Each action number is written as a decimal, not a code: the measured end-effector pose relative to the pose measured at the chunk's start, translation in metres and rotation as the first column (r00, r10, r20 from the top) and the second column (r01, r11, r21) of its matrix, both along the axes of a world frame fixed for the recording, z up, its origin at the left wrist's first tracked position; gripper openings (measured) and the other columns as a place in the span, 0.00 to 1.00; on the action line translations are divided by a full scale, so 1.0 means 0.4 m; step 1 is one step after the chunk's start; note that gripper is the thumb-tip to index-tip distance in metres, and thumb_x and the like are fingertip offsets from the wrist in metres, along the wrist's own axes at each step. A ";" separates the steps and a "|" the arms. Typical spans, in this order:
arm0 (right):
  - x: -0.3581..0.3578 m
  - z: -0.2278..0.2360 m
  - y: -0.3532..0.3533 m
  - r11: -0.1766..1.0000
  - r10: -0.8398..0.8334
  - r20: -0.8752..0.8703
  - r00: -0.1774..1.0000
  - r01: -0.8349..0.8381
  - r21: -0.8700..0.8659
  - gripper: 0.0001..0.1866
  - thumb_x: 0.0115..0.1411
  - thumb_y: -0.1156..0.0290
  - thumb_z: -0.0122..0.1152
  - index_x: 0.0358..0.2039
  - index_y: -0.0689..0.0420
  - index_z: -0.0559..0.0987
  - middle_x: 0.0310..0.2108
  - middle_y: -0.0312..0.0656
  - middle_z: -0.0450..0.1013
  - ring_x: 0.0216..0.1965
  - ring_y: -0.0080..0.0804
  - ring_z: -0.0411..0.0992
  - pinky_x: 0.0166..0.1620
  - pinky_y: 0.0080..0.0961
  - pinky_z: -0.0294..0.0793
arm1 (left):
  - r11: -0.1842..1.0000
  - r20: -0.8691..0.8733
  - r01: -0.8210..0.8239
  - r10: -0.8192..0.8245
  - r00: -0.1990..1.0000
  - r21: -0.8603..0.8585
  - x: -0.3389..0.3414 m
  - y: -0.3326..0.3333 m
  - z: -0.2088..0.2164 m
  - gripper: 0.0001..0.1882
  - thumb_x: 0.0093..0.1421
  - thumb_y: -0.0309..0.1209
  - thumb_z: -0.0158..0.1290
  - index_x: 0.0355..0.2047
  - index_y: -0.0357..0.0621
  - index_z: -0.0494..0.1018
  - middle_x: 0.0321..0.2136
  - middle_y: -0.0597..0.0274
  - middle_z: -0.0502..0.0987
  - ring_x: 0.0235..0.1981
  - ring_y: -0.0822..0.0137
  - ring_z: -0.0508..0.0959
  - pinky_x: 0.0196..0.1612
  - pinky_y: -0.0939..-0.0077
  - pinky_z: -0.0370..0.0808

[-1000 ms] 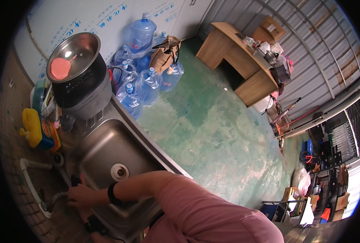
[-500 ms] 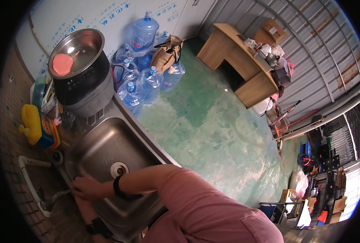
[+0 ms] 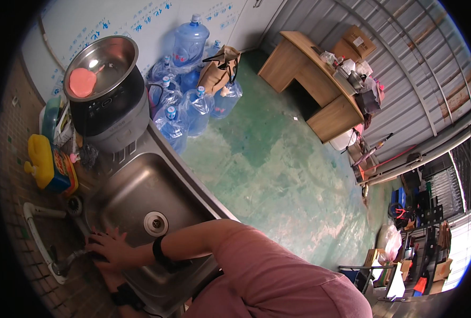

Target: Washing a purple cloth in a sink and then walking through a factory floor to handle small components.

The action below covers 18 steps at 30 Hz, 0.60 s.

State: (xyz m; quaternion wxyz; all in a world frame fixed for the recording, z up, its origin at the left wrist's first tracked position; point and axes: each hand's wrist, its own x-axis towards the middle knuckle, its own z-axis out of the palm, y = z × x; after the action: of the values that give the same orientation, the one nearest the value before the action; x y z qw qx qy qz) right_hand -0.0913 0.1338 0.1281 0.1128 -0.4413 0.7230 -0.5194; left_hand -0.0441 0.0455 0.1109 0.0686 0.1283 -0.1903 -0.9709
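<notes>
My right hand [image 3: 111, 250] lies across the back of my left hand [image 3: 113, 232] beside the tap [image 3: 71, 258], at the sink's left rim. The right fingers are stretched out and apart. Below them, the left hand is partly hidden, and its spread fingertips show past the right hand. Neither hand appears to hold anything. A dark band [image 3: 161, 253] circles the right wrist, and a black watch [image 3: 128, 298] is on the left. Under my right forearm is the steel sink [image 3: 145, 185] with its round drain [image 3: 156, 223].
A black cooker [image 3: 108, 103] with a steel bowl and a pink piece inside stands past the sink. A yellow jug [image 3: 40, 159] is at the left wall. Blue water bottles [image 3: 190, 45] and a brown bag [image 3: 214, 74] stand beyond; a wooden desk [image 3: 320, 79] is farther right.
My right hand's fingers have opened from a curled grip and spread over the left hand. Left fingertips now show beyond it. The surroundings stay the same.
</notes>
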 end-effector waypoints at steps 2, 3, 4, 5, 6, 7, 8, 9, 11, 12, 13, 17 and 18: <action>-0.004 -0.001 -0.002 0.997 -0.046 -0.076 0.996 0.042 -0.063 0.19 0.54 0.58 0.56 0.47 0.47 0.75 0.56 0.45 0.63 0.57 0.53 0.58 0.56 0.60 0.55 | 0.999 0.034 -0.026 0.027 0.999 -0.019 -0.004 0.031 0.020 0.23 0.66 0.43 0.40 0.57 0.43 0.62 0.55 0.56 0.66 0.57 0.59 0.66 0.61 0.54 0.61; -0.032 -0.010 -0.015 0.999 -0.020 0.006 1.000 0.020 -0.024 0.19 0.54 0.58 0.56 0.46 0.48 0.75 0.53 0.44 0.64 0.56 0.51 0.59 0.56 0.59 0.55 | 0.999 0.049 -0.040 0.041 0.998 -0.030 -0.010 0.045 0.030 0.23 0.66 0.43 0.40 0.56 0.43 0.62 0.56 0.57 0.66 0.57 0.59 0.66 0.61 0.54 0.61; -0.061 -0.020 -0.022 1.000 0.003 0.088 0.996 -0.004 0.013 0.18 0.53 0.58 0.57 0.45 0.48 0.75 0.51 0.44 0.66 0.55 0.50 0.60 0.57 0.57 0.54 | 0.998 0.063 -0.053 0.055 0.996 -0.041 -0.015 0.054 0.039 0.23 0.66 0.43 0.41 0.56 0.43 0.62 0.56 0.57 0.66 0.57 0.59 0.66 0.61 0.54 0.61; -0.089 -0.019 -0.024 1.000 0.009 0.092 0.996 -0.010 0.013 0.18 0.53 0.58 0.57 0.45 0.48 0.75 0.51 0.44 0.66 0.55 0.50 0.60 0.57 0.57 0.54 | 0.996 0.083 -0.072 0.076 0.994 -0.051 -0.011 0.053 0.040 0.23 0.66 0.43 0.41 0.56 0.43 0.62 0.56 0.57 0.66 0.57 0.59 0.66 0.60 0.55 0.61; -0.126 -0.007 -0.025 0.992 0.095 0.034 0.995 -0.097 0.086 0.19 0.52 0.59 0.57 0.45 0.49 0.75 0.49 0.44 0.67 0.56 0.47 0.61 0.57 0.54 0.54 | 0.996 0.086 -0.078 0.083 0.993 -0.052 -0.005 0.046 0.042 0.23 0.66 0.43 0.41 0.56 0.43 0.62 0.56 0.57 0.66 0.57 0.59 0.66 0.60 0.55 0.61; -0.149 -0.003 -0.019 0.972 0.176 -0.022 0.984 -0.170 0.164 0.19 0.52 0.59 0.58 0.45 0.50 0.74 0.48 0.44 0.68 0.56 0.44 0.61 0.58 0.50 0.53 | 0.983 0.238 -0.183 0.172 0.956 0.026 -0.009 0.041 0.045 0.23 0.67 0.43 0.39 0.56 0.45 0.62 0.56 0.57 0.66 0.57 0.60 0.66 0.60 0.57 0.61; -0.148 -0.028 -0.022 0.992 0.129 -0.177 0.976 -0.124 0.037 0.18 0.50 0.60 0.59 0.42 0.51 0.75 0.45 0.43 0.69 0.56 0.43 0.62 0.57 0.51 0.54 | 0.952 0.391 -0.295 0.239 0.889 0.087 -0.012 0.036 0.045 0.22 0.67 0.43 0.37 0.57 0.47 0.61 0.55 0.57 0.66 0.57 0.61 0.66 0.60 0.60 0.62; -0.151 -0.024 -0.014 0.991 0.135 -0.175 0.975 -0.131 0.037 0.18 0.50 0.60 0.59 0.42 0.51 0.75 0.45 0.43 0.69 0.56 0.43 0.62 0.57 0.51 0.54 | 0.950 0.393 -0.301 0.245 0.886 0.087 0.000 0.026 0.039 0.22 0.67 0.43 0.37 0.57 0.47 0.61 0.55 0.57 0.66 0.57 0.61 0.66 0.60 0.60 0.62; -0.167 -0.011 0.012 0.954 0.261 -0.387 0.884 -0.297 -0.033 0.20 0.48 0.59 0.61 0.42 0.51 0.75 0.45 0.42 0.70 0.54 0.42 0.63 0.56 0.52 0.54 | 0.962 0.301 -0.249 0.206 0.931 0.115 0.036 -0.008 0.007 0.20 0.67 0.42 0.38 0.56 0.49 0.62 0.55 0.58 0.66 0.57 0.62 0.66 0.59 0.61 0.64; -0.174 -0.010 0.023 0.953 0.264 -0.389 0.882 -0.300 -0.033 0.20 0.48 0.59 0.61 0.42 0.51 0.75 0.45 0.42 0.70 0.54 0.42 0.63 0.56 0.52 0.54 | 0.961 0.298 -0.252 0.209 0.931 0.115 0.068 -0.041 -0.052 0.20 0.67 0.42 0.38 0.56 0.49 0.62 0.55 0.58 0.66 0.57 0.62 0.66 0.59 0.61 0.64; -0.179 -0.010 0.028 0.908 0.321 -0.513 0.796 -0.413 -0.074 0.22 0.46 0.59 0.62 0.43 0.51 0.74 0.45 0.42 0.70 0.53 0.42 0.64 0.56 0.53 0.54 | 0.977 0.243 -0.180 0.148 0.959 0.113 0.114 -0.085 -0.138 0.21 0.66 0.42 0.39 0.56 0.48 0.62 0.55 0.59 0.66 0.57 0.63 0.66 0.57 0.62 0.66; -0.209 0.007 0.068 0.812 0.391 -0.613 0.687 -0.571 -0.121 0.23 0.45 0.60 0.64 0.42 0.52 0.72 0.44 0.42 0.70 0.48 0.42 0.67 0.55 0.50 0.56 | 0.977 0.442 -0.207 0.207 0.873 -0.050 0.071 0.006 -0.072 0.20 0.62 0.44 0.46 0.50 0.50 0.68 0.45 0.65 0.73 0.46 0.66 0.74 0.39 0.68 0.75; -0.208 0.007 0.063 0.812 0.388 -0.616 0.686 -0.570 -0.123 0.23 0.45 0.60 0.64 0.42 0.52 0.72 0.44 0.42 0.70 0.48 0.42 0.67 0.55 0.50 0.56 | 0.977 0.440 -0.206 0.208 0.874 -0.053 0.075 -0.017 -0.090 0.20 0.62 0.44 0.46 0.50 0.50 0.68 0.45 0.65 0.73 0.46 0.66 0.74 0.39 0.68 0.75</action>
State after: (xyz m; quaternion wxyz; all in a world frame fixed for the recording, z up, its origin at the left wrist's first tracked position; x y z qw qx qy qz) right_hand -0.1747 0.1591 0.1308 -0.0419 -0.7614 0.4906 -0.4217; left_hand -0.0141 0.0387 0.0748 0.1274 0.3652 -0.1884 -0.9027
